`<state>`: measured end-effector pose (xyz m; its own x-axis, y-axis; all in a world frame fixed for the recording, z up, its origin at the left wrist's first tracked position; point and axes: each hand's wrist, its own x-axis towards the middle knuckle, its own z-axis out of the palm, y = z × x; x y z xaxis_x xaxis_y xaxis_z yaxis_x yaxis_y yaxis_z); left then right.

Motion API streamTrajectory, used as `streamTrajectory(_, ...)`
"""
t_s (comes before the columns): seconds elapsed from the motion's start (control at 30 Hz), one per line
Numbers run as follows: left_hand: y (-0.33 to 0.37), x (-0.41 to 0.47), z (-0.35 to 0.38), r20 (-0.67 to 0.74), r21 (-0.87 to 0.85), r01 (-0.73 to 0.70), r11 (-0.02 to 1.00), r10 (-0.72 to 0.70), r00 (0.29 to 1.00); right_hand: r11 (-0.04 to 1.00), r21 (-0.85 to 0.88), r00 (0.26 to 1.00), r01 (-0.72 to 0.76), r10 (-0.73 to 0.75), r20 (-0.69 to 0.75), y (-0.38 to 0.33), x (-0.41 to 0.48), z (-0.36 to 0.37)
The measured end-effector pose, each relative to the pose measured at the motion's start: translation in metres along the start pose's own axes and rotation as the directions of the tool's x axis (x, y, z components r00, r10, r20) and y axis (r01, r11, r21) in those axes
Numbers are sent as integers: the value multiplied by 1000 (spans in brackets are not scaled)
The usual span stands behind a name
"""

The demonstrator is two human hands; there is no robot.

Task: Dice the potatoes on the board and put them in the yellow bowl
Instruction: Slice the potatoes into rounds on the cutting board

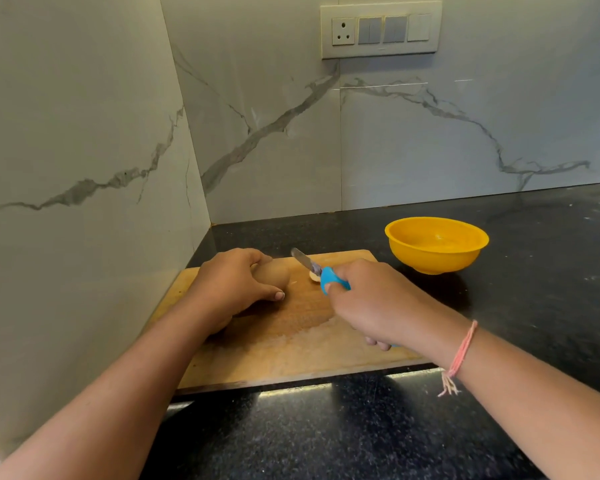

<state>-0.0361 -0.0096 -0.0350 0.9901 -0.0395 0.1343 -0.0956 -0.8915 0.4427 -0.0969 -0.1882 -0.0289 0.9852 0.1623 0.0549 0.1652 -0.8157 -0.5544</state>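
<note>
Black counter, marble corner. Left hand is curling round a whole potato on the wooden board; right hand is gripping a blue-handled knife, blade beside a small cut piece. Yellow bowl is sitting far right, off-board.

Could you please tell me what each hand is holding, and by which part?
The left hand grips the potato over its top; the right hand holds the knife by its blue handle.

you have two hands in view, the left hand and the right hand. you see one wooden board, one whole potato, one small cut piece, one knife, one yellow bowl and one switch plate.
</note>
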Motion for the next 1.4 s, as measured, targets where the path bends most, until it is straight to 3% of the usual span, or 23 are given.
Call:
streamTrajectory(0.37,0,1,1,-2,-8,9,1000,-9,1000,998,26,998,54,-54,13,-9,4,12)
streamTrajectory(0.6,1,0,-1,-7,1,-3,1000,3,1000,996,66,992,-51,43,122,-21,23,1)
streamTrajectory(1.1,6,-1,-2,-13,86,-38,996,39,999,999,-32,988,-39,43,145,-16,20,15)
streamTrajectory(1.4,1,1,-2,2,47,-13,999,13,1000,977,-211,986,-20,54,158,-7,-1,7)
